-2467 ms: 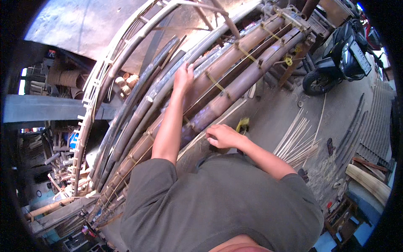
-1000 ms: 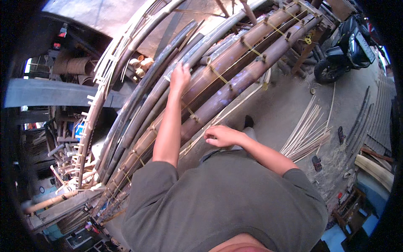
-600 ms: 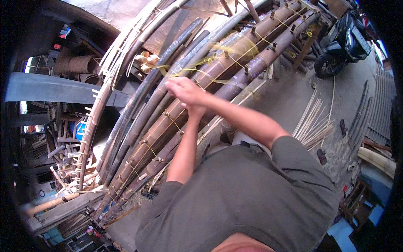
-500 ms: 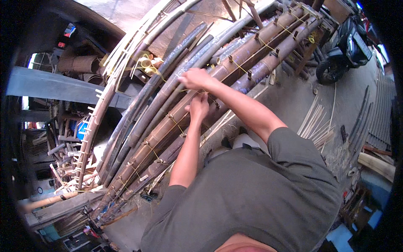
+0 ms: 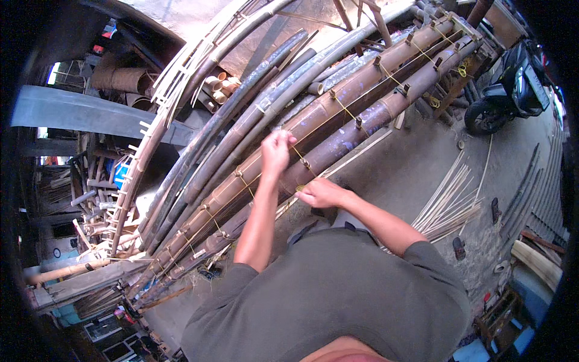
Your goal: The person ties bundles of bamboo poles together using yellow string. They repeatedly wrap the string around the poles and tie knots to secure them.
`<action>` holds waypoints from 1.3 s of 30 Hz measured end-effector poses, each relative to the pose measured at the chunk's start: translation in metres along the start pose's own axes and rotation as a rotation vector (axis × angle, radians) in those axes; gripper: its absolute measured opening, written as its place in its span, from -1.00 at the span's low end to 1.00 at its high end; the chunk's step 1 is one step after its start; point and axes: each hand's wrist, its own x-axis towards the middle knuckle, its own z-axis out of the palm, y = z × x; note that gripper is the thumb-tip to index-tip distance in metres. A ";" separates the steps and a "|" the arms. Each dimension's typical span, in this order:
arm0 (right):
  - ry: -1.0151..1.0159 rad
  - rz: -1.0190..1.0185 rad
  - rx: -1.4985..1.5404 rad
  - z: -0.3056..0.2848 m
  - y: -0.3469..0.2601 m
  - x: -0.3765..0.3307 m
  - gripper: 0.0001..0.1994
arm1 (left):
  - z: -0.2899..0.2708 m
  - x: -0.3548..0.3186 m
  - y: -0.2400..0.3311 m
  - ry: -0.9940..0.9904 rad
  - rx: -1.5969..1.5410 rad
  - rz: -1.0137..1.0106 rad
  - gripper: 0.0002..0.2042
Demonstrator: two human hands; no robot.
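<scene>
Two long brown bamboo poles run side by side diagonally, an upper pole [image 5: 325,110] and a lower pole [image 5: 356,136], both set with short wooden pegs. Thin yellow cord [image 5: 344,107] is laced between the pegs across the gap. My left hand [image 5: 276,152] is closed at the upper pole, fingertips pinched beside a strand of the cord; what lies inside them is hidden. Nearer my body, my right hand [image 5: 324,193] is closed at the near side of the lower pole, with a bit of yellow cord showing at its fingertips. A peg [image 5: 304,163] sits between my hands.
Beyond the poles lie several dark curved bamboo lengths [image 5: 241,114] and a curved pegged frame [image 5: 142,157]. Split bamboo strips [image 5: 449,202] lie on the floor at right, with a motorbike [image 5: 506,90] farther back. Cut bamboo tubes [image 5: 222,87] are stacked behind.
My right hand has come from the far side of the upper pole down toward my body, past the lower pole. My left hand has shifted slightly up and left onto the upper pole.
</scene>
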 end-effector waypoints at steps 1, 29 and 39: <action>-0.059 0.016 0.074 -0.009 -0.015 0.002 -0.51 | -0.007 0.022 0.009 0.002 -0.027 0.150 -0.76; 0.364 0.019 -0.274 0.092 -0.133 0.219 -0.58 | -0.164 -0.098 -0.080 -0.045 0.785 0.020 -0.60; -0.401 -0.219 0.303 0.067 -0.158 0.074 -0.54 | -0.159 -0.110 -0.055 0.053 0.644 -0.032 -0.69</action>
